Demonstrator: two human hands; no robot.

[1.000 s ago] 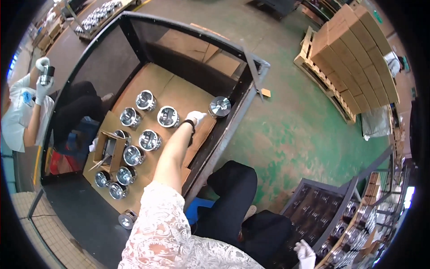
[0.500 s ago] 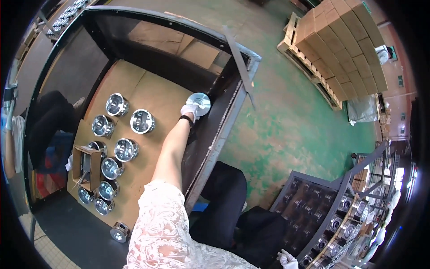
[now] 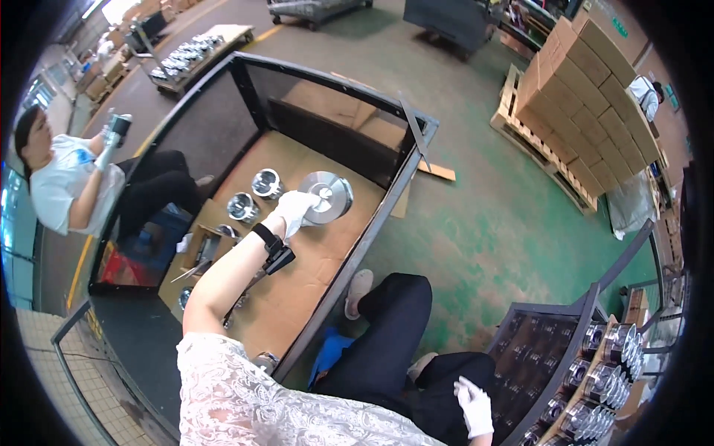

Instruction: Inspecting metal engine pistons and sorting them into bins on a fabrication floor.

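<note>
My left hand [image 3: 296, 211], in a white glove, grips the edge of a shiny round piston [image 3: 329, 197] with its flat face up, raised above the cardboard-lined floor of a dark metal crate [image 3: 301, 63]. Beyond the hand stand more pistons, among them one at the back [image 3: 266, 183] and one just left of it [image 3: 242, 207]. My left forearm partly covers others. A small cardboard box [image 3: 204, 249] sits by the crate's left side. My right hand [image 3: 474, 406], gloved too, is held by my right thigh with its fingers loosely apart and nothing in them.
At lower right, a rack [image 3: 535, 338] stands beside rows of pistons [image 3: 606, 372]. Stacked cartons [image 3: 587, 97] rest on a wooden pallet [image 3: 547, 160]. A co-worker [image 3: 74, 178] sits beyond the crate's left side; a low cart of pistons [image 3: 193, 59] is behind.
My left hand has brought the piston up and away from the crate's right wall, nearer to me. The view has shifted, bringing the co-worker more into sight. My right hand stays by my thigh.
</note>
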